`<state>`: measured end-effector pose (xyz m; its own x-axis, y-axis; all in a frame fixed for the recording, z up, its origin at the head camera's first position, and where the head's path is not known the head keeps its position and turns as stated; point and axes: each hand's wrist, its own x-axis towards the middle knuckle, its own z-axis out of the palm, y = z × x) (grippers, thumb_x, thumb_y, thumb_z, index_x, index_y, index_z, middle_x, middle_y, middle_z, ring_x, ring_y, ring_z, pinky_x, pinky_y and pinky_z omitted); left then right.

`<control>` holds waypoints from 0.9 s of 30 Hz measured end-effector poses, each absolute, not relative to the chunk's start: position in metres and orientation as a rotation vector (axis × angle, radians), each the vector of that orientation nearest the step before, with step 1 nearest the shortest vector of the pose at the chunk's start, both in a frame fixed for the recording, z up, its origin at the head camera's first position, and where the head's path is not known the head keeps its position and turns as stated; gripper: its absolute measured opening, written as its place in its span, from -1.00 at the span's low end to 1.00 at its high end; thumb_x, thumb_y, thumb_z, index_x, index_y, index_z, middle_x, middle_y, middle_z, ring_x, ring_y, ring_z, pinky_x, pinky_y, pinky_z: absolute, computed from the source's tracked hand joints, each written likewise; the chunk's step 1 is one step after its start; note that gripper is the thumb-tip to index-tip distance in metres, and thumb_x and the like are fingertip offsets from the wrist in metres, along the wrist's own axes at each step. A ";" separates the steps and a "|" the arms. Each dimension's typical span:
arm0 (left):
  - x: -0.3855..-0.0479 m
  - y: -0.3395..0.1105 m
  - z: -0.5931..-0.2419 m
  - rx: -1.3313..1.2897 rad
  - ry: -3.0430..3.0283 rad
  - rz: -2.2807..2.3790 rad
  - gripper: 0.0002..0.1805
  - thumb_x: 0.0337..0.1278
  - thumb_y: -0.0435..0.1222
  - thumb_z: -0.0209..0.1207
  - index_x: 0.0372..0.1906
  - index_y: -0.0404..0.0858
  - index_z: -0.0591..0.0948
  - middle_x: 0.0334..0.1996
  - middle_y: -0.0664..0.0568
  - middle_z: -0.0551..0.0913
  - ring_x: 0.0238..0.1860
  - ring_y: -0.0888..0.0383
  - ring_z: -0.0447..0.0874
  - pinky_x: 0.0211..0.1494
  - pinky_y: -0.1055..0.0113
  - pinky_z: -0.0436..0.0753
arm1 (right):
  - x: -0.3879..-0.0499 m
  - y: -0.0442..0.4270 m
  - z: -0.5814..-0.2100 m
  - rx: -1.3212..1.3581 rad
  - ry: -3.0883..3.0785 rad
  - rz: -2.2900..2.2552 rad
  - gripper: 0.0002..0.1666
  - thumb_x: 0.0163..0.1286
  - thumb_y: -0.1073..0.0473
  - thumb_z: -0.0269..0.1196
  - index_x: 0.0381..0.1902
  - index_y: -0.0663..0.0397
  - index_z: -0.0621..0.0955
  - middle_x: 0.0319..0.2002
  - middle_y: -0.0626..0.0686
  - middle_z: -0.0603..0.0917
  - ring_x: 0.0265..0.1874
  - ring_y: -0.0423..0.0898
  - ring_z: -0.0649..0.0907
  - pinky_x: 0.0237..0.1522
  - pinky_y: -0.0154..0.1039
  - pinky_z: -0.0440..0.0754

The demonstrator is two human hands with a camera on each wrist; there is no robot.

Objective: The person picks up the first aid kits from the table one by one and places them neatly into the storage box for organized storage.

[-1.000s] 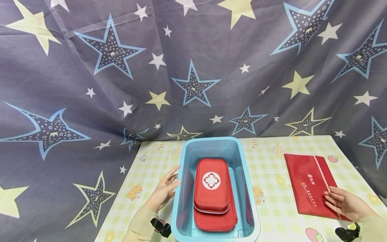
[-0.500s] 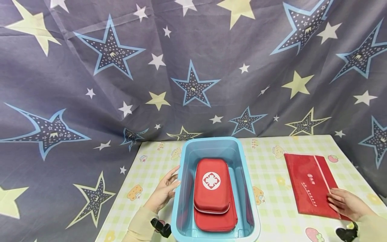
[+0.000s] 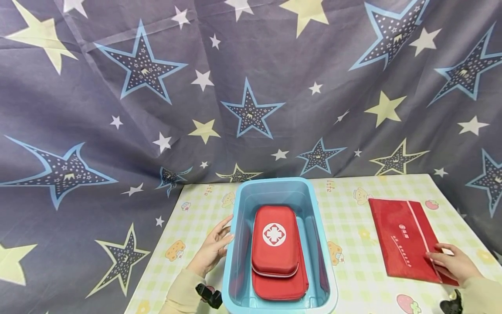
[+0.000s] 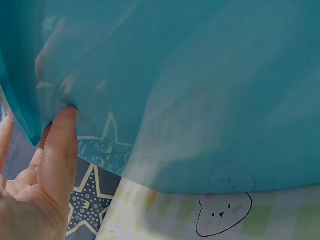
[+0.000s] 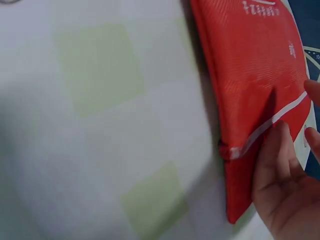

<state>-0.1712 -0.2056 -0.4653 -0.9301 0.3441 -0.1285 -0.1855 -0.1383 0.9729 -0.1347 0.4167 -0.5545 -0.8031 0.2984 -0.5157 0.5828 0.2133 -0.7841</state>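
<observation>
In the head view my left hand [image 3: 211, 248] touches the left side of a blue plastic bin [image 3: 326, 244], fingers loosely bent. The left wrist view has a fingertip [image 4: 70, 112] against the bin's outer wall [image 4: 210, 100]. A red first-aid case [image 3: 274, 257] with a white cross emblem lies inside the bin, on top of another red case [image 3: 280, 288]. At the table's right, my right hand [image 3: 456, 264] is at the right edge of a flat red document pouch [image 3: 396, 240]. Close up, the thumb side of that hand [image 5: 290, 195] lies along the pouch [image 5: 255, 85], other fingers apart.
A checked tablecloth [image 3: 357, 261] with cartoon prints covers the table. Behind and beside it hangs a dark star-patterned curtain [image 3: 188, 56]. Between the bin and the pouch runs a strip of bare cloth.
My right hand has shifted slightly right along the pouch and its fingers have spread further apart. The left hand, bin and cases stay where they were.
</observation>
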 end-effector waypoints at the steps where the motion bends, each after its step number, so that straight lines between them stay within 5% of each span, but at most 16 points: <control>1: -0.171 -0.206 -0.465 0.177 1.792 2.129 -0.25 0.32 -0.41 0.02 0.50 -0.22 -0.05 0.09 0.10 0.42 -0.05 0.27 0.58 -0.08 0.33 0.67 | -0.136 0.417 -0.558 0.851 2.280 -1.578 0.13 0.14 -0.01 0.39 0.30 0.54 -0.02 0.04 0.61 0.26 -0.50 -0.26 0.59 -0.42 -0.26 0.69; 10: -0.170 -0.206 -0.466 0.138 1.798 2.128 -0.26 0.31 -0.40 0.03 0.49 -0.21 -0.04 0.08 0.11 0.43 -0.05 0.27 0.57 -0.10 0.34 0.67 | -0.135 0.409 -0.553 0.794 2.561 -1.154 0.21 0.05 -0.34 0.33 0.28 0.45 0.10 0.07 0.59 0.24 -0.04 0.38 0.39 -0.26 -0.03 0.59; 15: -0.170 -0.205 -0.466 0.135 1.801 2.128 -0.26 0.31 -0.40 0.02 0.49 -0.20 -0.02 0.08 0.12 0.43 -0.05 0.28 0.57 -0.10 0.34 0.67 | -0.138 0.409 -0.549 0.706 2.626 -1.024 0.32 -0.04 -0.49 0.29 0.29 0.43 0.10 0.09 0.61 0.19 0.02 0.45 0.28 -0.01 0.25 0.47; 27: -0.171 -0.206 -0.466 0.158 1.803 2.131 -0.25 0.31 -0.41 0.03 0.49 -0.23 -0.05 0.07 0.13 0.44 -0.06 0.28 0.58 -0.11 0.36 0.67 | -0.144 0.409 -0.553 0.669 2.677 -0.932 0.24 0.01 -0.34 0.35 0.30 0.42 0.11 0.09 0.61 0.16 0.00 0.47 0.24 0.03 0.31 0.43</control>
<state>-0.1713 -0.2056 -0.4663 -0.9347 0.3288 -0.1348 -0.1875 -0.1340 0.9731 -0.1437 0.4093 -0.5532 -0.8699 0.3439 -0.3534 0.4891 0.6938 -0.5287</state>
